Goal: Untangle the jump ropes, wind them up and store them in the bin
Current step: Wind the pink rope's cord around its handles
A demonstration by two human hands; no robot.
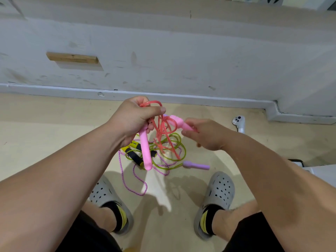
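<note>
View: head camera, looking down past both forearms to the floor (54, 128)
Writing: small dark marks ran along the yellow part of the yellow-and-black handles (136, 157), too small to read
Containers: a white, box-like corner (320, 171) showed at the right edge; whether it was a container, and what it held, could not be told
Left hand (133, 118): raised above the floor, fingers curled round the top of a pink handle (147, 153) and round several loops of the coral rope (161, 132), thumb pressed over the loops
Pink handle: hung downward from the left hand, its free end pointing at the heap below
Right hand (204, 133): blurred, fingers curled round the second pink handle (179, 122), just beside the left hand
Coral rope: bunched between the two hands, its strands trailing down into the heap
Green rope (179, 151): in loose coils on the floor between the feet, tangled with the coral strands
Yellow-and-black handles: lay on the floor at the left of the green coils
Purple rope (127, 177): looped across the floor toward the left shoe, crossing under the green coils
Purple handle (196, 165): flat on the floor at the right of the heap
Grey clogs (219, 190): one on each side of the heap, worn with black-and-yellow socks
White controller (239, 122): on the floor near the skirting board (200, 100), well apart from the ropes
Wall (181, 57): white and scuffed, with a wooden block (72, 58) fixed to it
</note>
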